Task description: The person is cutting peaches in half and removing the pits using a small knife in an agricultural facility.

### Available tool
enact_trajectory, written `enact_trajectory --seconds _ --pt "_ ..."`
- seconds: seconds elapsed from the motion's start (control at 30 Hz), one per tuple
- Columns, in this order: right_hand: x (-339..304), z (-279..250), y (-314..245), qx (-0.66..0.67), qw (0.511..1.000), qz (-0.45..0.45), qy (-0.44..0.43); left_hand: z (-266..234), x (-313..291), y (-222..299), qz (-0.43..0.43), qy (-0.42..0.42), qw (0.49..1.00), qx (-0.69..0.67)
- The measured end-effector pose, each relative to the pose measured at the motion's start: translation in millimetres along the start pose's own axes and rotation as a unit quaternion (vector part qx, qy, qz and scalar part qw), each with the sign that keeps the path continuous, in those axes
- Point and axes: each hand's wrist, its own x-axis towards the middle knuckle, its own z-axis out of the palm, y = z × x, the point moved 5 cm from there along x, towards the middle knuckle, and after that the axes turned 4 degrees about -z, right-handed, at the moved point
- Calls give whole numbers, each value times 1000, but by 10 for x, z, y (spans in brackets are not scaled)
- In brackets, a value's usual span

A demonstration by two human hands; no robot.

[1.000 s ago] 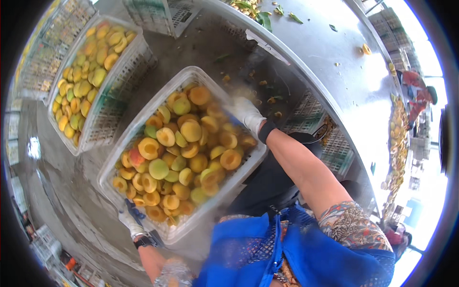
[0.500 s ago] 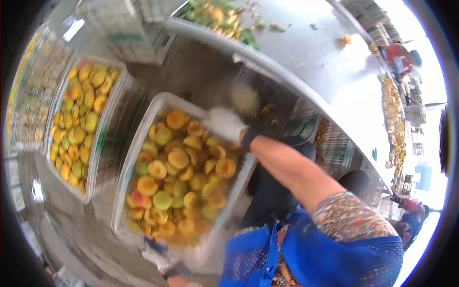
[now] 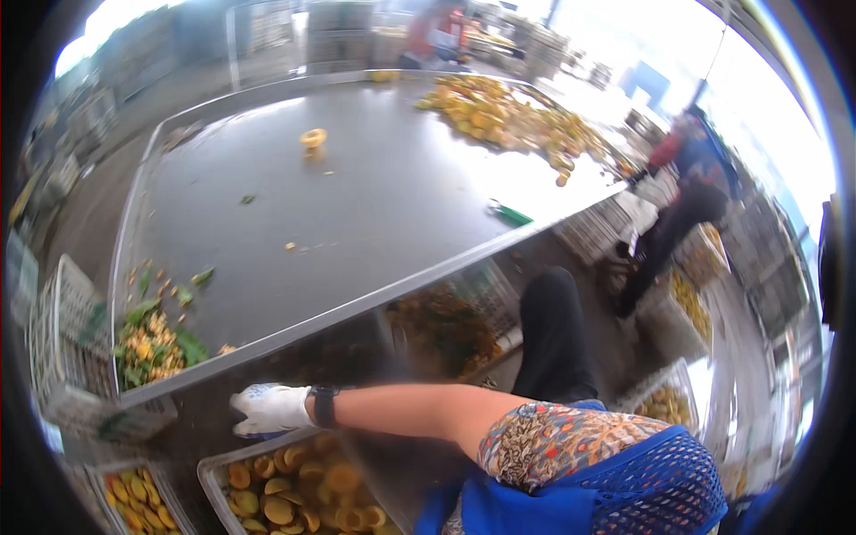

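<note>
My right hand [image 3: 272, 410], in a white glove with blue on the palm side and a dark band at the wrist, is at the far rim of a pale plastic crate [image 3: 210, 474]. Its fingers curl at that rim, and their undersides are hidden. Halved yellow-green fruit [image 3: 278, 510], with hollows where stones sat, fills the crate, which the lower edge of the picture cuts off. My left hand is out of view.
A large metal table [image 3: 267, 223] holds leaves and stones [image 3: 156, 348] at its near left corner and a fruit heap [image 3: 499, 111] at the far side. A green-handled tool [image 3: 510, 212] lies near its edge. Another person [image 3: 687, 169] stands at right; crates surround the table.
My view has swung up toward the table, so the fruit crate sits lower in the picture. The right hand stays by its far rim. My left hand has gone out of view.
</note>
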Motion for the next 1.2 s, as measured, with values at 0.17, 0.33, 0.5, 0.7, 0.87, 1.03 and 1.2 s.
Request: enact_trajectory --seconds 0.17,0.33,0.5,0.7,0.87,1.03,1.2 --pt "-1274 -1252 -162 75 990 34 117 354 -100 512 108 -39 991 68" --pt "-2606 -2162 346 39 956 94 276 603 -375 872 191 -51 973 119" --pt "-3460 -2453 1111 61 903 158 396 807 -644 1173 247 -24 956 159" --pt "-3869 -2592 1617 -57 865 125 483 949 -994 1738 358 62 912 193" --pt "-4266 -3086 1809 -252 750 28 611 1300 -1080 2819 633 74 758 137" --pt "-4191 -3364 2464 -264 693 -2 671 3285 -3087 3561 720 -175 644 188" --pt "-4297 -3442 2783 -203 726 -6 657 4231 -4561 3564 820 -66 401 402"
